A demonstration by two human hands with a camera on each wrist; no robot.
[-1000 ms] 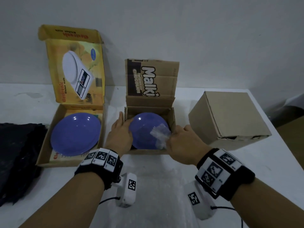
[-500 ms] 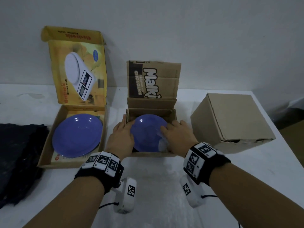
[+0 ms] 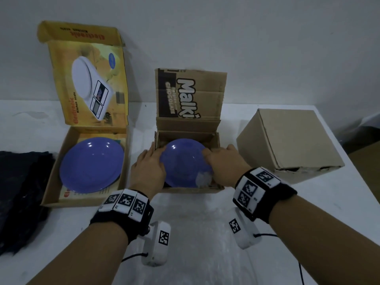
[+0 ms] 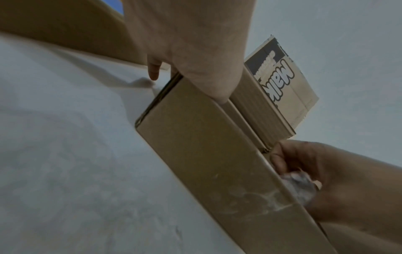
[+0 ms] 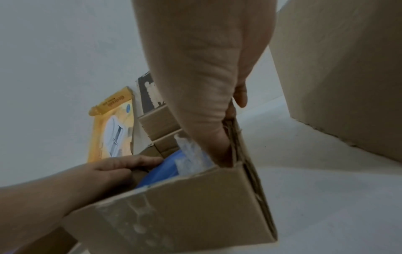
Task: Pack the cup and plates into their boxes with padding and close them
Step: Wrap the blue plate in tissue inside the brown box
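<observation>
A small purple plate [image 3: 183, 161] lies in the open brown Malki box [image 3: 191, 189] at the table's middle. My left hand [image 3: 150, 167] rests over the box's left wall, its straight fingers on the plate's left rim. My right hand [image 3: 222, 161] lies over the right wall with its fingers on the plate's right rim. A wad of bubble wrap [image 3: 203, 178] sits at the box's front right corner, beside my right thumb [image 5: 206, 120]. The wrist view shows the wrap [image 5: 191, 154] between plate [image 5: 161, 171] and wall. A larger purple plate [image 3: 92, 163] lies in the open yellow box [image 3: 53, 177].
A closed plain cardboard box [image 3: 292, 140] stands at the right, close to my right hand. Dark cloth [image 3: 20, 192] lies at the left edge. A clear bubble wrap sheet [image 3: 205, 233] covers the white table [image 3: 349, 202] in front of the middle box.
My right hand moved from the box's front right corner, where it held the wrap, onto the plate's right rim. The wrap now sits lower in that corner. The left hand barely moved.
</observation>
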